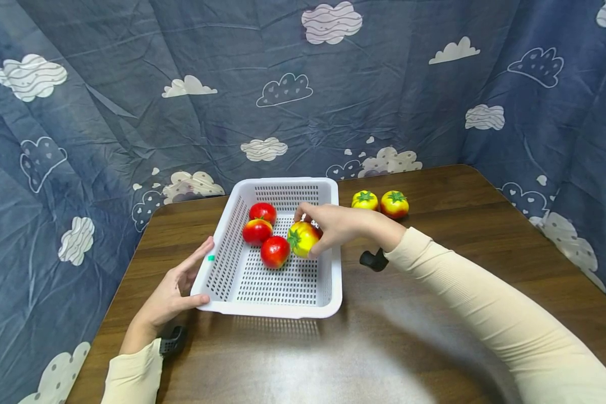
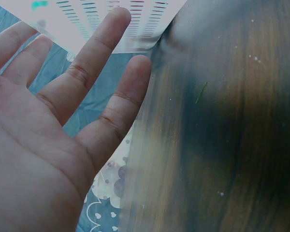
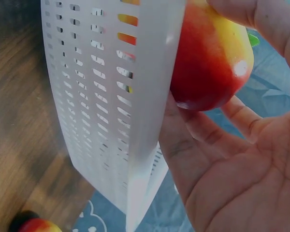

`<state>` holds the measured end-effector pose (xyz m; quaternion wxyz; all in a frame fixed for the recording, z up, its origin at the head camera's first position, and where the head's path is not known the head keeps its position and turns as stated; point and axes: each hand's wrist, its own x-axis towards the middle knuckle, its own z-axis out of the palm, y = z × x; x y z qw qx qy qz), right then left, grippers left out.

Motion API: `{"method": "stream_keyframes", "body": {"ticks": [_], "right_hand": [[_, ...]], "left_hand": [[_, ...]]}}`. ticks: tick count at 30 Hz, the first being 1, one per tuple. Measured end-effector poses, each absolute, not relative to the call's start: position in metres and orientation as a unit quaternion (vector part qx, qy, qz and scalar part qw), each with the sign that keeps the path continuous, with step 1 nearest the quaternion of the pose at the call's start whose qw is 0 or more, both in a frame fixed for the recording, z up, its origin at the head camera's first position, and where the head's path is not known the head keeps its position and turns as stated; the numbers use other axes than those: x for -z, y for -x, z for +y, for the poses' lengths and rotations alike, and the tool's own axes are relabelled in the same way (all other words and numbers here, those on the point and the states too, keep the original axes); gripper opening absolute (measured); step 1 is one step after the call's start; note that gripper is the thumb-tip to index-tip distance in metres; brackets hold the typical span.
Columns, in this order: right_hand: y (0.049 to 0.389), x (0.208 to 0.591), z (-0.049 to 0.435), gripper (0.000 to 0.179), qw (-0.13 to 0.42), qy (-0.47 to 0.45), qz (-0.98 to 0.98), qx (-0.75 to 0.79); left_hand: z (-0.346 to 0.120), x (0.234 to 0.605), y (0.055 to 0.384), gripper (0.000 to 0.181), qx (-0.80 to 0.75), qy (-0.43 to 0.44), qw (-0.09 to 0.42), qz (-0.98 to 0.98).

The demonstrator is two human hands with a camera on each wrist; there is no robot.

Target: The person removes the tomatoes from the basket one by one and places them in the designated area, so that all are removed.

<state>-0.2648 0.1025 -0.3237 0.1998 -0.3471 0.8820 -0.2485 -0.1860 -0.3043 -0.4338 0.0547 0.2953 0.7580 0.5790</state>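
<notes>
A white perforated plastic basket stands on the wooden table. My right hand reaches over its right rim and holds a yellow-and-red tomato between thumb and fingers, green leafy top showing. In the right wrist view the red side of that tomato faces the camera, close beside the basket wall. Three mostly red tomatoes lie inside, toward the left. At the basket's left side, my left hand has its spread, fairly straight fingers against the rim, thumb by the front left corner.
Two yellow-and-red tomatoes, one more yellow and one redder, sit on the table behind my right forearm. A blue curtain with cloud prints hangs behind and at both sides. Each wrist wears a black device.
</notes>
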Motion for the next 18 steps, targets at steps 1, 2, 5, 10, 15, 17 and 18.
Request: {"method": "stream_keyframes", "body": {"ticks": [1,2,5,10,15,17,18], "right_hand": [[0.2643,0.3237,0.1028,0.070,0.199,0.345,0.882,0.251],[0.2644,0.3241,0.1032,0.071,0.197,0.344,0.883,0.253],[0.2645,0.3248,0.1041,0.077,0.191,0.344,0.883,0.255],[0.2645,0.3253,0.1053,0.078,0.180,0.350,0.884,0.253],[0.2662,0.3280,0.1076,0.074,0.163,0.355,0.883,0.262],[0.2673,0.3296,0.1087,0.073,0.159,0.354,0.881,0.270],[0.2674,0.3299,0.1094,0.073,0.159,0.353,0.880,0.276]], "left_hand": [[-0.3042,0.4336,0.1859,0.103,-0.580,-0.295,0.055,0.757],[-0.3039,0.4334,0.1858,0.103,-0.581,-0.295,0.056,0.757],[-0.3037,0.4332,0.1858,0.103,-0.582,-0.296,0.056,0.755],[-0.3045,0.4352,0.1868,0.103,-0.579,-0.297,0.053,0.757],[-0.3054,0.4367,0.1877,0.102,-0.580,-0.297,0.053,0.757],[-0.3049,0.4359,0.1873,0.102,-0.581,-0.296,0.054,0.756],[-0.3046,0.4356,0.1871,0.102,-0.581,-0.296,0.054,0.756]]}}
